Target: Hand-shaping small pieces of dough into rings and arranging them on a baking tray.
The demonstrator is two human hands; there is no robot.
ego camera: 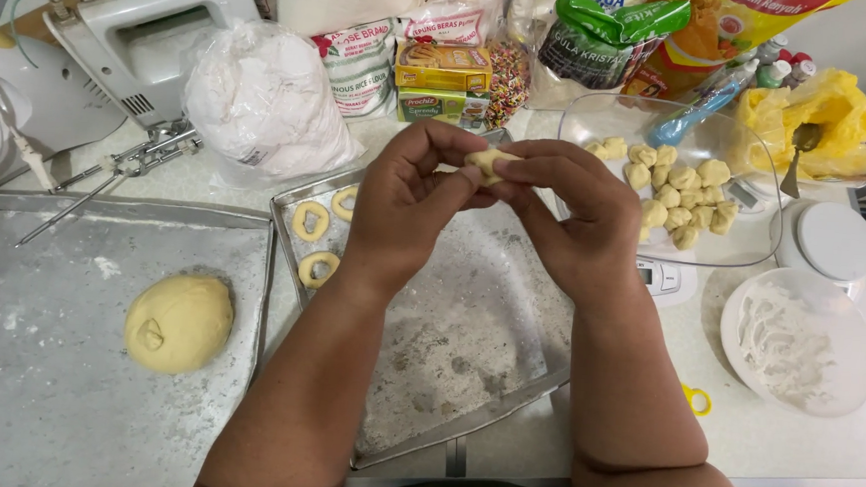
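Both hands, left hand and right hand, pinched a small pale-yellow dough piece between closed fingers, held raised for shaping. Below the fingers lay the floured metal baking tray; three dough rings rested to their left.

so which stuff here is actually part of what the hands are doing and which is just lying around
In use:
- left hand and right hand, pinching a small dough piece
- floured baking tray with three dough rings
- glass dish of dough pieces
- big dough ball

Lying about:
- hand mixer
- flour bags
- white plate
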